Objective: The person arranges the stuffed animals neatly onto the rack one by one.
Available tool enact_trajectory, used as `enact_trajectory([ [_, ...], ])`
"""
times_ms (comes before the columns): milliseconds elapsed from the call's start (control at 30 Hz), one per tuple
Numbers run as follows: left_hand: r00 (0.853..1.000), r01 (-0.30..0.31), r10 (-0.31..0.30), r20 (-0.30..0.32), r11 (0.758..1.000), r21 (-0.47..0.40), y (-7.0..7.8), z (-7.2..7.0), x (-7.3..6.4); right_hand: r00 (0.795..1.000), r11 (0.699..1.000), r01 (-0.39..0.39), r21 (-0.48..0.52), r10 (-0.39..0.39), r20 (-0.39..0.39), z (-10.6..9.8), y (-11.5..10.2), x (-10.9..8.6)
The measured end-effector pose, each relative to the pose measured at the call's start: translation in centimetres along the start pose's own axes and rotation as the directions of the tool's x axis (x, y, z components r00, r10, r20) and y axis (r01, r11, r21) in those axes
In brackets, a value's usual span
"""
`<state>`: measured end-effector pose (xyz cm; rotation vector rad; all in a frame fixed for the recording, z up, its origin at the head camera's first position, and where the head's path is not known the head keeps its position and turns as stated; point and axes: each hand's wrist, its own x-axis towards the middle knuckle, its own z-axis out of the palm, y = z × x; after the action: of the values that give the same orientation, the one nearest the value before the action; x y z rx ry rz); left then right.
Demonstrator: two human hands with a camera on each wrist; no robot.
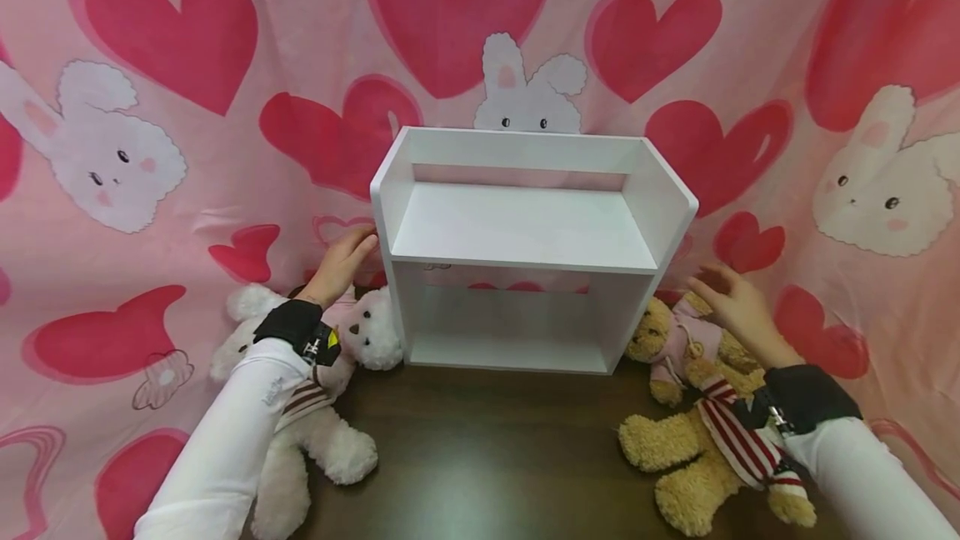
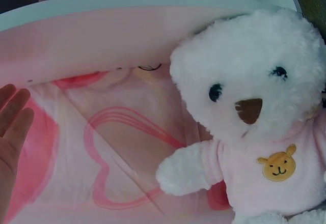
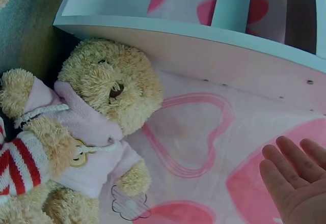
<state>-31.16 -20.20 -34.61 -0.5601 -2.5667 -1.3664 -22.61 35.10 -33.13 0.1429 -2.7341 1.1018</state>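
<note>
A white two-tier shelf [image 1: 517, 227] stands on the dark table against the heart-patterned cloth. My left hand [image 1: 341, 265] is beside its left side panel, fingertips right at the panel's edge in the head view; in the left wrist view the fingers [image 2: 14, 113] look straight. On the other side, my right hand [image 1: 731, 302] hovers a little off the right panel, fingers [image 3: 290, 165] extended and holding nothing. Beneath the left arm, a white bear in a pink top [image 2: 275, 158] leans by the shelf. Below the right hand sits a tan bear in a pink hoodie [image 3: 94, 132].
A second pale bear in a striped top [image 1: 307, 432] lies at the left under my sleeve. At the right, a tan bear in a red-and-white striped sweater [image 1: 738, 440] lies on the dark tabletop [image 1: 480, 448]. Pink cloth [image 1: 300, 32] with hearts and rabbits hangs behind.
</note>
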Motion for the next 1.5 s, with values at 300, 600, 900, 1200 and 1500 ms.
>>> enact_trajectory([
  [300,0.999,0.008,-0.006,0.034,0.998,-0.068,3.0,0.2,-0.6,0.997,0.996,0.073,-0.057,-0.073,-0.001,-0.5,-0.7,-1.2],
  [600,0.999,0.017,-0.014,0.036,0.998,-0.062,1.9,1.1,0.4,0.993,0.982,0.120,-0.146,-0.122,-0.005,-0.6,-1.2,-3.2],
  [900,1.000,0.017,-0.016,0.009,0.995,-0.102,2.0,1.9,0.4,0.989,0.971,0.149,-0.187,-0.150,0.004,-0.8,-1.5,-4.4],
  [1200,0.998,0.068,-0.067,0.015,0.987,-0.149,1.9,3.0,0.2,0.994,0.973,0.103,-0.209,-0.096,0.042,-0.4,-0.9,-5.8],
  [1500,0.997,0.072,-0.075,-0.025,0.989,-0.126,1.6,3.5,0.6,0.988,0.962,0.151,-0.229,-0.149,0.024,0.5,0.3,-6.8],
])
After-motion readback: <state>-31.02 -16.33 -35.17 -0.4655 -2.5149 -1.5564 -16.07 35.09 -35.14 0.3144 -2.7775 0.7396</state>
